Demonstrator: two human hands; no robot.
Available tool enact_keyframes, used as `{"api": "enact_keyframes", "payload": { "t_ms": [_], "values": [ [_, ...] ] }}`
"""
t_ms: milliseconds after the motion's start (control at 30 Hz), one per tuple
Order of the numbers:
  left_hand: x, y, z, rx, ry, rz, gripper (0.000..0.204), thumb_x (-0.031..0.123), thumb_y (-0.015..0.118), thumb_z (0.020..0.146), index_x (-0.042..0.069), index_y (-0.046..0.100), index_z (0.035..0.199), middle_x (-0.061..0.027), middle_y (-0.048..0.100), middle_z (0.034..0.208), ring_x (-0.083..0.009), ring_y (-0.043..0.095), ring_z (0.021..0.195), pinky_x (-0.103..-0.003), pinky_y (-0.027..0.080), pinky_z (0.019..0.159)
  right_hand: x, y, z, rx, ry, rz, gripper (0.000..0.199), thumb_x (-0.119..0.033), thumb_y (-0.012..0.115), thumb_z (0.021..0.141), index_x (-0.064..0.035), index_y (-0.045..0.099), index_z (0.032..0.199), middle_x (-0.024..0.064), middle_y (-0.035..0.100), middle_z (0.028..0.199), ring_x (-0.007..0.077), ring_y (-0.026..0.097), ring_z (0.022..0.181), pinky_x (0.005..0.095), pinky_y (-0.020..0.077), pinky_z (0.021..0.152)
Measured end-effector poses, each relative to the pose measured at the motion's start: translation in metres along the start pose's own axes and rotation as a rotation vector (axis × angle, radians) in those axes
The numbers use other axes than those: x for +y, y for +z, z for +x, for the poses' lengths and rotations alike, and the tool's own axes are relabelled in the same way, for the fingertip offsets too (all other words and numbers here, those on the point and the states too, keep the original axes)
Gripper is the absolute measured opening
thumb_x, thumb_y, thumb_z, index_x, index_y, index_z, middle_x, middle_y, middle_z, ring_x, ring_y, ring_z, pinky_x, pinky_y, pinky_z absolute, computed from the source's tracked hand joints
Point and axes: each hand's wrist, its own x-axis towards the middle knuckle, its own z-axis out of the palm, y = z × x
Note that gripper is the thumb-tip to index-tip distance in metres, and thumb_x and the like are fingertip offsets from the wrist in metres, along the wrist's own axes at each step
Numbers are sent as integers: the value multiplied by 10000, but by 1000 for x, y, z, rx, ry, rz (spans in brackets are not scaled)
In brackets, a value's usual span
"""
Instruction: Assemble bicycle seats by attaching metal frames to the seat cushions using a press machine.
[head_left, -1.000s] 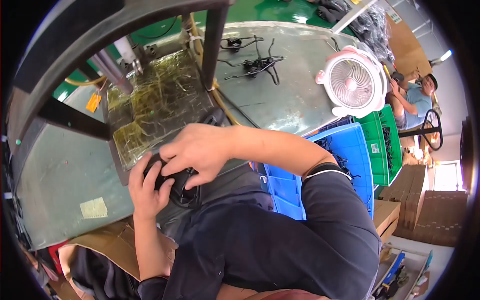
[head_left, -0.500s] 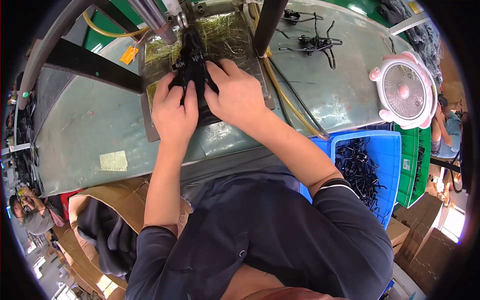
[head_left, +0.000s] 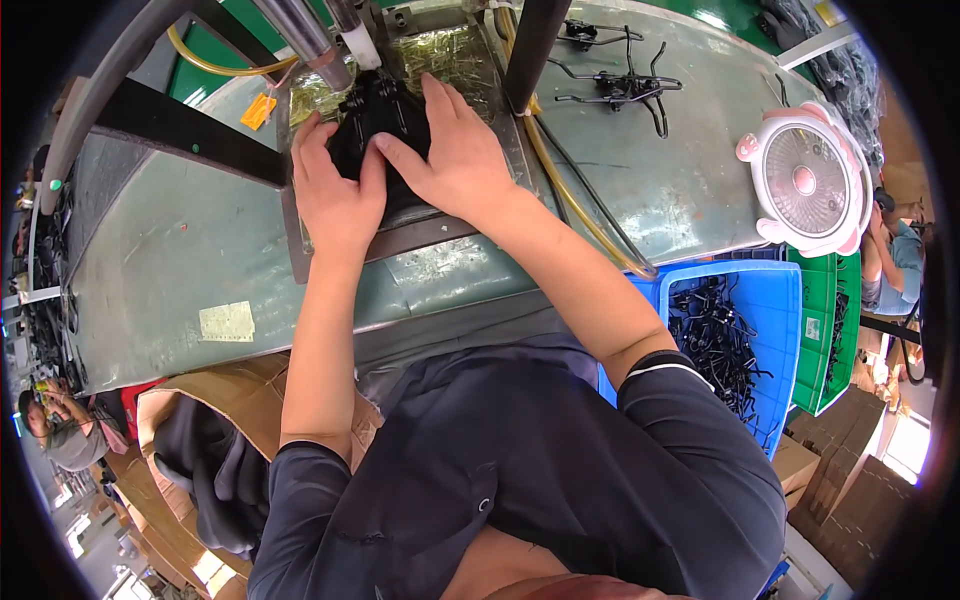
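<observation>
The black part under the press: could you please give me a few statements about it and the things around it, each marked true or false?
1. Both hands rest on the black part. True: the left hand and the right hand lie on it, side by side.
2. The black part lies on the bare green table. False: it sits on a taped metal plate below the press columns.
3. A small pink and white fan stands on the table to the person's right. True.
4. The blue bin is empty. False: it holds a heap of black wire parts.
5. A yellow hose runs across the table past the right forearm. True.
</observation>
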Motion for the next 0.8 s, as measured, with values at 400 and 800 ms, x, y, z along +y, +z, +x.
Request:
{"api": "enact_keyframes", "payload": {
  "t_ms": [400, 800],
  "values": [
    [12, -59, 31, -576, -699, -711, 484, 91, 751, 864, -59, 686, 1320, -105, 775, 1112, -162, 727, 997, -309, 568, 904, 12, -104, -11, -301, -118, 213, 698, -61, 665, 857, 16, 529, 1538, 250, 671, 1411, 386, 668, 1326, 429, 513, 1153],
    [23, -141, 30, -856, -561, -958, 308, 100, 660, 1094, -27, 618, 1371, -154, 755, 1254, -213, 741, 1140, -331, 595, 980, 103, -179, 56, 171, 823, 749, 386, -223, 883, 862, 30, 708, 1095, 108, 740, 863, 238, 726, 717, 377, 565, 665]
  ]
}}
